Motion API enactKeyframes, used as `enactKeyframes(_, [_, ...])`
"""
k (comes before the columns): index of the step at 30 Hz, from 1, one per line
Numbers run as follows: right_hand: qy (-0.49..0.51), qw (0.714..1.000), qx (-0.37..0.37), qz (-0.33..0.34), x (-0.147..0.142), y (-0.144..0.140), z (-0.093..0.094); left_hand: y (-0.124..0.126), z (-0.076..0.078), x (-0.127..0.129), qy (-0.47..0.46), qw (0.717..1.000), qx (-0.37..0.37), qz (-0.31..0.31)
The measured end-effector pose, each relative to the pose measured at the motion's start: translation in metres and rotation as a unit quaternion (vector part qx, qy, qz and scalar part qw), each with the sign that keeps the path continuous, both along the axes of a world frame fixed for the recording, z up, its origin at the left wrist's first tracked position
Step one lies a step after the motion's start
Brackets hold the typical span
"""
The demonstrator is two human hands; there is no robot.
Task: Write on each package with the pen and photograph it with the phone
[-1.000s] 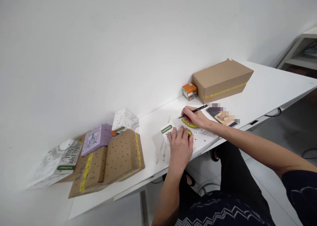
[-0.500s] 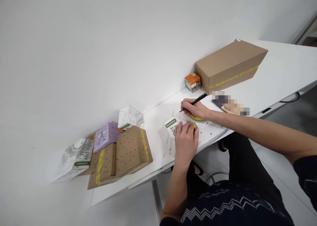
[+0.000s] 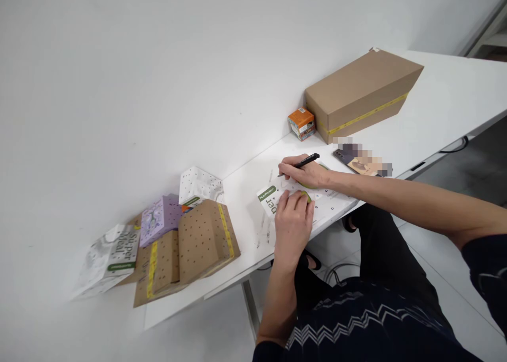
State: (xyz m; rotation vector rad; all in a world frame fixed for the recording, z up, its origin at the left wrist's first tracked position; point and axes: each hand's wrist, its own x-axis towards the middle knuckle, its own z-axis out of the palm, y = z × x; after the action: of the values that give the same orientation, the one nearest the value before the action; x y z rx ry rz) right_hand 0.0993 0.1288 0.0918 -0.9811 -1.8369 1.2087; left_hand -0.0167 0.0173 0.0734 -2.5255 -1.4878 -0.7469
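Note:
A flat white printed package (image 3: 273, 199) with a green label lies on the white table (image 3: 435, 113) near its front edge. My left hand (image 3: 292, 223) rests flat on the package, fingers spread, pressing it down. My right hand (image 3: 307, 173) grips a black pen (image 3: 301, 163) whose tip points left and touches the package's far edge. A green and yellow patch of the package shows between and under the two hands.
A pile of flat brown perforated boxes (image 3: 190, 246), a purple box (image 3: 158, 219) and white printed packs (image 3: 111, 256) lies at the left. Behind stand a small orange box (image 3: 301, 123) and a long brown carton (image 3: 362, 92). A phone (image 3: 356, 161) lies to the right.
The view has shifted a little, so everything sits slightly left and higher in the picture. Both hands stay on the package, the pen still at its far edge.

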Motion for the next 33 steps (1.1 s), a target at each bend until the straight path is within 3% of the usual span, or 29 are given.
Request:
enactKeyframes(19, [-0.09, 0.993, 0.073, 0.007, -0.0067, 0.0, -0.0036, -0.0003, -0.0002, -0.0008, -0.001, 1.0, 0.001, 0.007])
enactKeyframes(28, [-0.072, 0.995, 0.069, 0.005, -0.0066, 0.0016, -0.0068, 0.0003, -0.0012, -0.0014, -0.003, 1.0, -0.003, -0.003])
enactKeyframes(33, [0.033, 0.999, 0.034, -0.02, -0.0058, 0.0018, -0.0049, 0.0004, -0.0016, -0.0011, -0.001, 1.0, -0.005, -0.003])
